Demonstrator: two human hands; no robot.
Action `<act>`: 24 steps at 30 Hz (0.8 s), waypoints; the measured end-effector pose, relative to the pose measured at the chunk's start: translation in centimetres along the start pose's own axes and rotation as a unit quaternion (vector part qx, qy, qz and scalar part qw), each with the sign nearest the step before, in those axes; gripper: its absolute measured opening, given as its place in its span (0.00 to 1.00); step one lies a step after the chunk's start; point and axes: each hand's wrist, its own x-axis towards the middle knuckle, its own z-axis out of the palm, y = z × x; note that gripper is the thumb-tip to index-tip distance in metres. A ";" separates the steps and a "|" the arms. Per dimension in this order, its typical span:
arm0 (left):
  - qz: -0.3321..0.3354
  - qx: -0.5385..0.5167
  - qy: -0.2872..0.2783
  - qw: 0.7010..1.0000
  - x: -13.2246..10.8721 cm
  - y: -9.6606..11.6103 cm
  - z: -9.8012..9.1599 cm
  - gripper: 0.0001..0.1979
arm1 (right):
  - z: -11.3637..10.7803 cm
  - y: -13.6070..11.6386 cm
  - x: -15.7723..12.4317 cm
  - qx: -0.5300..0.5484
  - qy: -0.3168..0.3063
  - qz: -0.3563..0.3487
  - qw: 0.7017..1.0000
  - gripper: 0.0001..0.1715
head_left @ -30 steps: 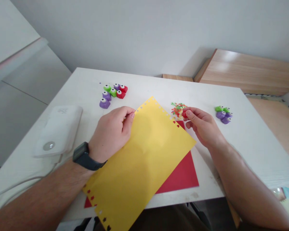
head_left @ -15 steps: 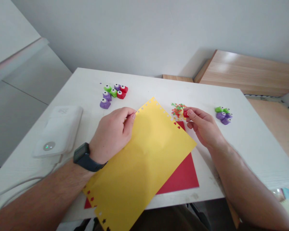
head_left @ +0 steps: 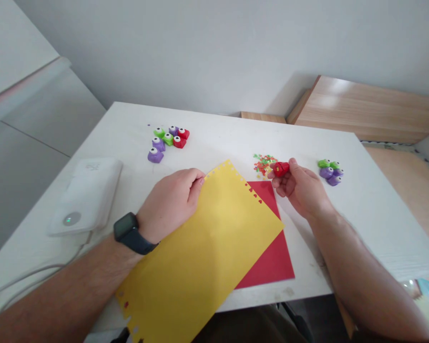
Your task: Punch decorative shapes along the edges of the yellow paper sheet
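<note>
Pinched at its upper left edge, a yellow sheet of paper point(head_left: 207, 238) hangs tilted from my left hand point(head_left: 173, 197), which wears a dark watch. Small shapes are punched along the sheet's edges. My right hand point(head_left: 302, 188) holds a red craft punch point(head_left: 280, 169) between thumb and fingers, apart from the sheet and to its right. Beneath the yellow sheet lies a red sheet of paper point(head_left: 275, 262), partly covered. A small heap of green, orange and yellow paper cutouts point(head_left: 264, 164) lies just left of the red punch.
Several purple, green and red punches point(head_left: 168, 139) stand at the back left of the white table point(head_left: 229, 136). Another group of green and purple punches point(head_left: 331, 172) sits at the right. A white device point(head_left: 87, 195) with a cable lies at the left.
My right hand has turned the red punch so more of it shows. The yellow sheet and my left hand have shifted slightly; the sheet's right corner has moved down and left.
</note>
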 end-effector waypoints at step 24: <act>0.013 0.014 -0.029 0.999 -0.2 0.6 0.0 0.12 | -1.5 0.8 0.4 -0.470 0.105 -0.218 0.849 0.28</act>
